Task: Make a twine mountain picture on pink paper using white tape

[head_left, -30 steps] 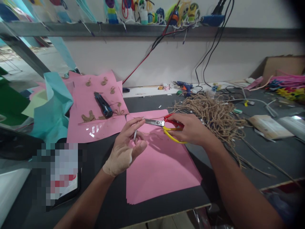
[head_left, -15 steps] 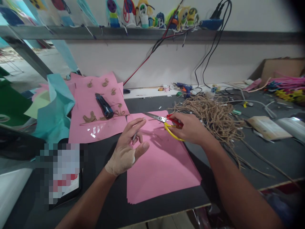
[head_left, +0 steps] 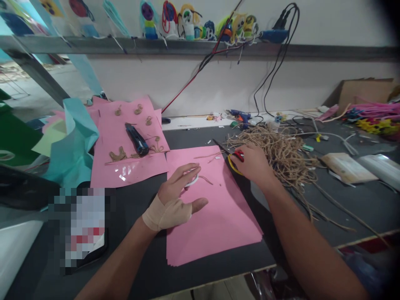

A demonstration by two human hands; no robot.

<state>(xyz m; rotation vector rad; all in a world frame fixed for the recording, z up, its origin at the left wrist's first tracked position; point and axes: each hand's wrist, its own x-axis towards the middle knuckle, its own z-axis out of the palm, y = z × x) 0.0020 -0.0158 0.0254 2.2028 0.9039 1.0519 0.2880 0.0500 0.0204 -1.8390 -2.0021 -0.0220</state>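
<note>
My left hand (head_left: 176, 196), with a beige wrap around wrist and palm, hovers over the stack of pink paper (head_left: 215, 225). Its thumb stands apart while the fingers curl over a thin white curved strip (head_left: 193, 181), too small to name surely. My right hand (head_left: 256, 166) is closed on scissors (head_left: 231, 160) with red and yellow handles, at the right edge of the paper beside the heap of brown twine (head_left: 278, 150). Short bits of twine (head_left: 206, 180) lie on the pink sheet.
To the left, another pink sheet (head_left: 106, 125) carries coiled twine shapes and a utility knife (head_left: 136, 138). A phone-like device (head_left: 87, 233) lies nearer, partly blurred. A blue glue gun (head_left: 242, 116) sits at the back, and packets (head_left: 351, 166) lie at right.
My right hand has carried the scissors slightly right and down, toward the twine heap. My left hand has shifted right over the paper, and the white strip in its fingers shows more.
</note>
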